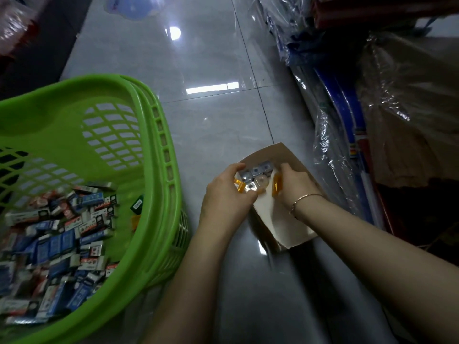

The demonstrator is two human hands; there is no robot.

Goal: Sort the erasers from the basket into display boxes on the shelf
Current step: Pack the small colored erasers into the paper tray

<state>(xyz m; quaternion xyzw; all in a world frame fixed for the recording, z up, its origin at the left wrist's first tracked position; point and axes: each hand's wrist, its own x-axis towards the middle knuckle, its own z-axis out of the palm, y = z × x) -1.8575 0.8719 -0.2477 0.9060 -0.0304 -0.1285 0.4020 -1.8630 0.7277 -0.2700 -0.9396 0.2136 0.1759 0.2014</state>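
A green plastic basket (159,170) stands at the left, filled with several boxed erasers (64,239) in blue, red and white sleeves. On the tiled floor at centre right lies an open cardboard display box (285,227) with several small wrapped erasers (255,173) packed in its far end. My left hand (226,197) curls over the box's left side and holds an orange eraser (239,186). My right hand (295,184), with a bracelet on the wrist, grips another orange eraser (277,186) inside the box.
Plastic-wrapped goods (387,100) and blue rolls (347,105) crowd the right side, close to the box. Glossy grey floor tiles (211,120) stretch ahead. Dark wrapped items (17,26) sit at the top left behind the basket.
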